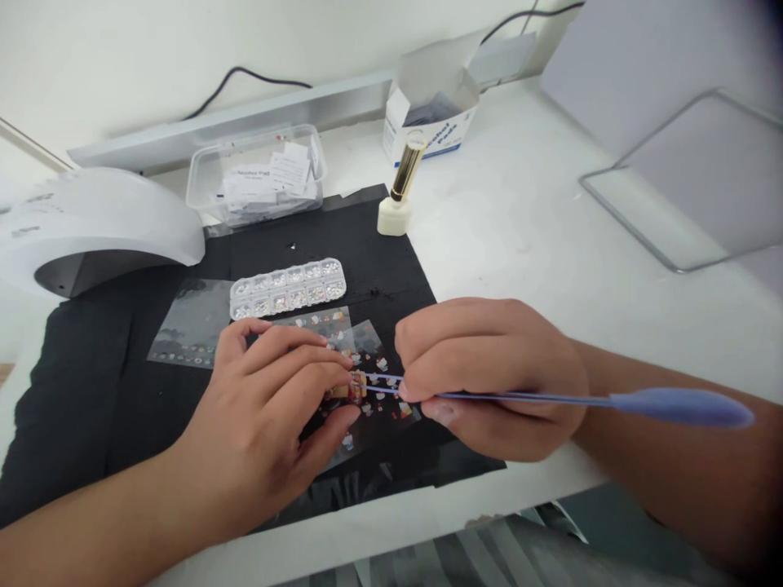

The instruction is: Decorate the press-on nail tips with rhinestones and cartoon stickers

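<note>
Running roughly left-right across the view: blue tweezers (pixel 538 397), tips to the left, fat handle end to the right past the wrist, dropping slightly toward the handle. Tips sit at a small red-gold piece (pixel 357 388), over the printed clear sheets (pixel 374 428) on the black mat (pixel 165 395); can't tell if they touch it. Right hand (pixel 489 379): back up, fingers curled, gripping the tweezers near the tips, forearm in from the right. Left hand (pixel 275 408): palm down, forearm from lower left, fingers and thumb pinching the piece. Readable text: "Alcohol Pad" on a packet in the clear tub (pixel 194 191); "cohol Pads" on the open white box (pixel 446 140), both at the back of the worktop (pixel 507 236).
</note>
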Available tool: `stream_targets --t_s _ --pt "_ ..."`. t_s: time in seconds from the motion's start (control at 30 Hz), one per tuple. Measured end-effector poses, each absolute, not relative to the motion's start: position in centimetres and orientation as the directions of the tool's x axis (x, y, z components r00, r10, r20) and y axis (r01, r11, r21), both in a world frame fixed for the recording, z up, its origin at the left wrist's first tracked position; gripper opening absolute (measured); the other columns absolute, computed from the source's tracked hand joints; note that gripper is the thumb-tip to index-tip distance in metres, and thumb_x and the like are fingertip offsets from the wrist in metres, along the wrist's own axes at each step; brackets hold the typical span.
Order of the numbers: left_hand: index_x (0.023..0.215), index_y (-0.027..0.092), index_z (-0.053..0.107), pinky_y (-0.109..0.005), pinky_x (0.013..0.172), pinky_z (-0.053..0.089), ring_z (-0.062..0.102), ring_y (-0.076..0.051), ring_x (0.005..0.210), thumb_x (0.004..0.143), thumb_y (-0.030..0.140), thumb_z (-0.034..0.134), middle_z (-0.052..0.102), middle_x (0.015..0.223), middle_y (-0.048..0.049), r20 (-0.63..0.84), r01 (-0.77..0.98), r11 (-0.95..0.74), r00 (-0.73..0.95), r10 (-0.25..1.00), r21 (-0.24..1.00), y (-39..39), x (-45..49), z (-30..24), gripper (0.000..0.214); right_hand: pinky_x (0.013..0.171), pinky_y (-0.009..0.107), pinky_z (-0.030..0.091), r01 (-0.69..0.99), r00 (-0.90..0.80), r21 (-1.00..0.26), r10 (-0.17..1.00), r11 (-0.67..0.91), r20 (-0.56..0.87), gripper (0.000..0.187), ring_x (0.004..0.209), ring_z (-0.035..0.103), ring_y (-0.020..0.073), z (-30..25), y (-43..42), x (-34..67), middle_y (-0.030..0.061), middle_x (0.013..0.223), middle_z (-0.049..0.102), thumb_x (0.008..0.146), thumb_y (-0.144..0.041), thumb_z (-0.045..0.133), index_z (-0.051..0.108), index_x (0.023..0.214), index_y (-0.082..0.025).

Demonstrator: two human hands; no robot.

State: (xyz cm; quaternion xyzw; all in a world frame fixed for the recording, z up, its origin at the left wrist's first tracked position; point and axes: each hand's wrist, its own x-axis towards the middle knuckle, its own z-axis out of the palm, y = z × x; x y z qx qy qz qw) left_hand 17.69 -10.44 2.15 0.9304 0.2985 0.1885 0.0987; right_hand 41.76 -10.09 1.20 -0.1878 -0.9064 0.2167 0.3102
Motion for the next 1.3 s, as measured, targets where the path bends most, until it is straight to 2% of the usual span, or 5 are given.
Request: stream_targets --t_s 0.3,0.57,0.73,0.97,1.3 --pt "0.098 0.023 0.062 -0.05 0.089 0.038 0.064 -0.027 0.1 0.086 0.024 0.064 0.074 0.099 -0.0005 0.282 0.524 -0.804 0.756 0.591 0.282 -10.4 17.8 2.1 0.012 0.064 0.024 0.052 0.148 -0.629 -0.602 0.544 0.785 0.555 0.018 0.068 0.054 0.0102 1.3 -10.3 41.7 0.0016 0.075 0.054 0.096 -0.018 0.038 0.053 0.086 -0.019" --pt "0.098 0.022 0.062 -0.049 0.09 0.038 0.065 -0.026 0.099 0.085 0.023 0.065 0.074 0.099 -0.0004 0.293 0.516 -0.813 0.76 0.58 0.271 -10.4 17.7 2.1 0.013 0.062 0.024 0.051 0.17 -0.635 -0.568 0.53 0.805 0.562 0.025 0.067 0.057 0.0104 1.8 -10.4 41.7 0.0023 0.073 0.054 0.097 -0.018 0.033 0.055 0.085 -0.018" --pt "0.098 0.023 0.063 -0.049 0.092 0.037 0.065 -0.025 0.099 0.086 0.026 0.065 0.075 0.098 -0.0002 0.312 0.521 -0.814 0.752 0.58 0.258 -10.4 17.8 2.0 0.012 0.054 0.025 0.049 0.245 -0.524 -0.583 0.612 0.775 0.593 0.025 0.059 0.053 0.0097 1.8 -10.6 41.8 -0.0003 0.068 0.051 0.098 -0.022 0.036 0.055 0.082 -0.02" --pt "0.098 0.023 0.063 -0.049 0.091 0.036 0.066 -0.024 0.097 0.086 0.025 0.066 0.074 0.098 0.0016 0.287 0.525 -0.82 0.768 0.572 0.228 -10.4 17.8 2.2 0.012 0.048 0.025 0.041 0.271 -0.347 -0.552 0.615 0.789 0.708 0.012 0.057 0.051 0.0099 2.1 -9.9 42.0 -0.0007 0.067 0.052 0.084 -0.01 0.05 0.053 0.078 -0.02" --pt "0.096 0.024 0.064 -0.049 0.092 0.035 0.066 -0.022 0.096 0.086 0.024 0.067 0.075 0.099 0.0037 0.287 0.528 -0.824 0.773 0.566 0.206 -10.6 18.0 2.2 0.01 0.047 0.027 0.039 0.294 -0.271 -0.57 0.639 0.767 0.72 0.013 0.055 0.05 0.0111 1.9 -9.6 41.8 -0.0004 0.066 0.053 0.081 -0.009 0.051 0.054 0.076 -0.021"
